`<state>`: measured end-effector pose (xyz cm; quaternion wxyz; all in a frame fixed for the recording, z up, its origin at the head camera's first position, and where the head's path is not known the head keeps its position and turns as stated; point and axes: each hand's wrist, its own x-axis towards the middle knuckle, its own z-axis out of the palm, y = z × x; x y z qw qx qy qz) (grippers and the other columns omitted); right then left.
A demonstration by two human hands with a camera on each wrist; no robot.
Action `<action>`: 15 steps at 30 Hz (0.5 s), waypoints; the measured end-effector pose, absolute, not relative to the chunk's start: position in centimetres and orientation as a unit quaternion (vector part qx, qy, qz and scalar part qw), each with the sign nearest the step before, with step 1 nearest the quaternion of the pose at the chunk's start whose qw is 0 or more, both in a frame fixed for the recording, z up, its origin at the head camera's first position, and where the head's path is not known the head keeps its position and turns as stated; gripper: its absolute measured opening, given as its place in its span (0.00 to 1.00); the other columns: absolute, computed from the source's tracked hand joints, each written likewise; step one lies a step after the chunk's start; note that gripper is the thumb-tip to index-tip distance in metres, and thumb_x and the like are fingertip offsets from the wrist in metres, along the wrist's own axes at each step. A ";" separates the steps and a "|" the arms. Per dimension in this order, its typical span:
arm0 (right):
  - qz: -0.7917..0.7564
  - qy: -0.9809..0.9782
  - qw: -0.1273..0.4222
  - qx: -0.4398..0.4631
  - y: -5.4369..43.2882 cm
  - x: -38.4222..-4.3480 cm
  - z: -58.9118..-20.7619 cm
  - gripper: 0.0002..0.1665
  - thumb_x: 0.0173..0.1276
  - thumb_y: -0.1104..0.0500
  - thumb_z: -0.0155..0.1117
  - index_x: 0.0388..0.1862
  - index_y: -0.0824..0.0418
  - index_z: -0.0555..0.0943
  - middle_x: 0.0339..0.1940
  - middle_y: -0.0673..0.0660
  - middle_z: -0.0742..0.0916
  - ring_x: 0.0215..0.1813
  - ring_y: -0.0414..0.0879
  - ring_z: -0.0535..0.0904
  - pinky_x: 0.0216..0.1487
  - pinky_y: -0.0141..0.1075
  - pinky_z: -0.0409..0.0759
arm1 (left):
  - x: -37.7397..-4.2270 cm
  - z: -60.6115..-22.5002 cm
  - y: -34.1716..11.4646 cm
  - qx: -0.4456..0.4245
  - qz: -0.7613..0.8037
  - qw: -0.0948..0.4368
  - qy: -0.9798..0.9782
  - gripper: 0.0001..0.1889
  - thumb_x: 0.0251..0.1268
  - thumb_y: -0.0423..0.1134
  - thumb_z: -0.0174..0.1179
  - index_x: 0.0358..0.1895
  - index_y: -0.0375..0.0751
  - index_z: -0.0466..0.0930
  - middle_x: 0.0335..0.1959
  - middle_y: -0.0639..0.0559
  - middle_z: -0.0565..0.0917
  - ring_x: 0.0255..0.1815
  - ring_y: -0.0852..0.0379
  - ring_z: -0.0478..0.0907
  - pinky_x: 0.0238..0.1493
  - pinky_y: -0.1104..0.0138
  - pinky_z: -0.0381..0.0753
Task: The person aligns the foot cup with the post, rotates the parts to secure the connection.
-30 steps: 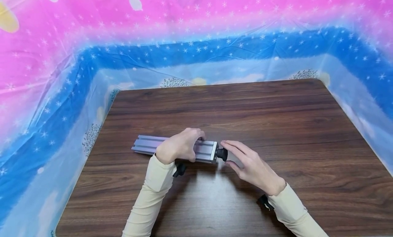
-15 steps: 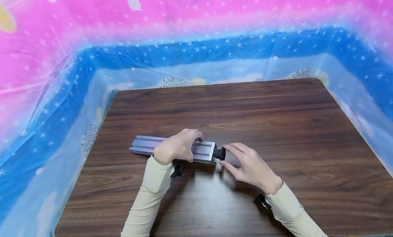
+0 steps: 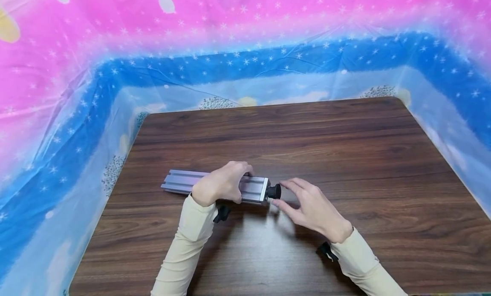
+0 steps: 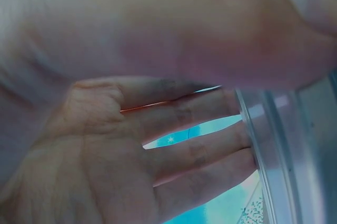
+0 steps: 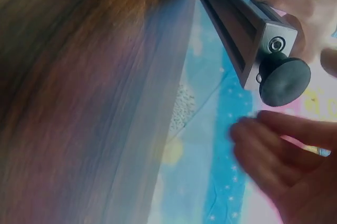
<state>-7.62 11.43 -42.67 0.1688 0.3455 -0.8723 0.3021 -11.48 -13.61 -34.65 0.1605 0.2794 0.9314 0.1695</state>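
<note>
A silver aluminium rail (image 3: 254, 186) with long grooves lies across the table, left of centre. A pale end plate (image 5: 271, 37) with a screw caps its right end. From that plate sticks out a round black knob (image 3: 275, 191). My left hand (image 3: 222, 183) grips the rail from above, thumb on the near side and fingers over the far side. In the left wrist view the fingertips (image 4: 239, 153) meet the grooved metal. My right hand (image 3: 316, 208) hovers around the knob with thumb and fingers spread. The right wrist view shows a gap between its fingers (image 5: 268, 150) and the knob (image 5: 286, 83).
The dark wood-grain table (image 3: 307, 138) extends behind and to both sides of the rail. Beyond its edges hangs a pink and blue patterned cloth (image 3: 245, 61). A black strap piece (image 3: 221, 214) shows under the left wrist, another strap piece (image 3: 327, 251) under the right.
My right hand has shifted slightly left, its thumb reaching further under the knob's near side. The left hand keeps its grip on the rail.
</note>
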 end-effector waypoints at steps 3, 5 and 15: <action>0.304 -0.861 0.169 0.372 11.7 -7.6 -42.6 0.39 0.61 0.49 0.76 0.67 0.65 0.76 0.61 0.58 0.83 0.61 0.50 0.81 0.64 0.41 0.78 | -11.5 -34.7 -13.6 0.279 0.166 0.161 0.932 0.33 0.34 0.23 0.71 0.54 0.33 0.79 0.42 0.47 0.82 0.38 0.54 0.74 0.41 0.65 0.77; 0.302 -0.848 0.178 0.396 11.8 -7.6 -42.6 0.41 0.59 0.55 0.78 0.69 0.65 0.74 0.63 0.58 0.81 0.63 0.50 0.79 0.67 0.39 0.75 | -11.5 -34.6 -13.5 0.278 0.161 0.163 0.933 0.33 0.34 0.23 0.71 0.54 0.33 0.79 0.43 0.47 0.82 0.39 0.54 0.74 0.42 0.64 0.77; 0.301 -0.828 0.213 0.423 11.9 -7.9 -43.1 0.31 0.56 0.60 0.77 0.58 0.68 0.79 0.53 0.59 0.84 0.55 0.50 0.82 0.58 0.41 0.81 | -11.5 -34.7 -13.1 0.285 0.158 0.158 0.932 0.33 0.33 0.23 0.72 0.54 0.32 0.79 0.43 0.46 0.82 0.40 0.54 0.74 0.44 0.63 0.77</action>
